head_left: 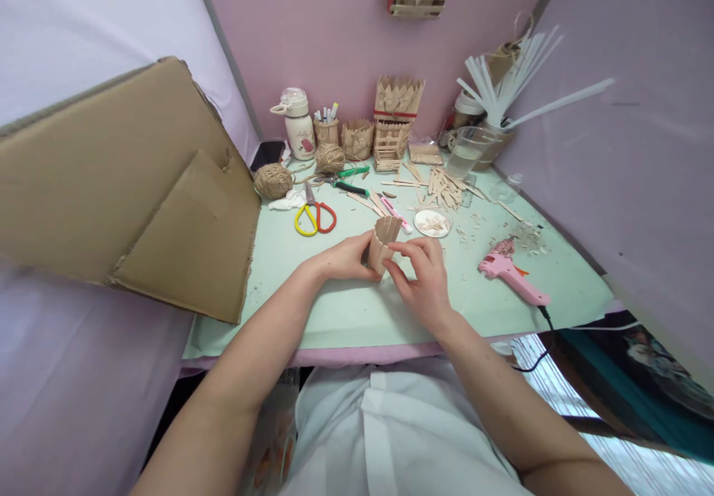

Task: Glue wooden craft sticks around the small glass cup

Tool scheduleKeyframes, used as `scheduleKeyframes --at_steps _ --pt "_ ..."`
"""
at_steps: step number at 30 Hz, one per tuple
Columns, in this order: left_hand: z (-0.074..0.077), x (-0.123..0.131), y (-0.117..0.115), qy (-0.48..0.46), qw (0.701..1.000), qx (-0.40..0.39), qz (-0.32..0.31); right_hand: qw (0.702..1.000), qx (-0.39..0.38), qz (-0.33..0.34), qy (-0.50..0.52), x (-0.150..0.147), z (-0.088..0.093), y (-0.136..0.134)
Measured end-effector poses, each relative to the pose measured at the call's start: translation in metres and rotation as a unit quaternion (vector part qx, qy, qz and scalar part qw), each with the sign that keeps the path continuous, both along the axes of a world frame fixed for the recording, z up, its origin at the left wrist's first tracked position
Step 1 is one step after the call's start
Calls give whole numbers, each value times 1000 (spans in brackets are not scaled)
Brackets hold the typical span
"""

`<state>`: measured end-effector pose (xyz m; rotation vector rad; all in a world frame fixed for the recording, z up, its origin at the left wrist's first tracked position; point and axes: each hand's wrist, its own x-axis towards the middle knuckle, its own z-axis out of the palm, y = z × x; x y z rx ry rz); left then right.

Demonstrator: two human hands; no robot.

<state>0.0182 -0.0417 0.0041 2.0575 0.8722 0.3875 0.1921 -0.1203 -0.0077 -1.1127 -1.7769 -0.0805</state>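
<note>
A small cup of upright wooden sticks [382, 242] stands tilted near the middle of the green table [340, 317]. My left hand [349, 256] wraps round its left side, the thumb low near its base. On the right side of the cup, my right hand [422, 274] pinches at the wall with thumb and forefinger; whether a small piece is between the fingertips is too small to tell. Just behind the cup lie a pink-handled cutter [396, 215] and a white dish of small bits [432, 223]. Scissors with yellow and red handles [315, 217] rest to the left.
A pink glue gun [514, 276] with a black cord lies at the right. Loose sticks [445, 187], twine balls [273, 181], pliers [351, 187], a bottle [300, 128] and a plastic cup [466, 152] are farther back. A large cardboard piece [184, 236] stands at the left.
</note>
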Motion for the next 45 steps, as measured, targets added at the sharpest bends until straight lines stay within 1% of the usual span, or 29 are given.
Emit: scheduleKeyframes --at_steps 8,20,26,34,40,45 --pt "0 0 1 -7 1000 6 -6 1000 -3 4 10 0 -4 0" --pt "1 1 -1 1 1000 1 5 1000 9 0 17 -1 -7 1" --pt "-2 0 0 3 1000 -2 4 1000 1 1 22 -1 -11 1" --pt "-4 -1 3 -24 1000 -9 -14 998 -10 10 56 4 -18 2" --pt "-9 -1 6 -38 999 -5 -26 997 -44 6 67 6 -20 2" --pt "-12 -2 7 -30 999 5 -16 991 -112 32 70 7 -29 7"
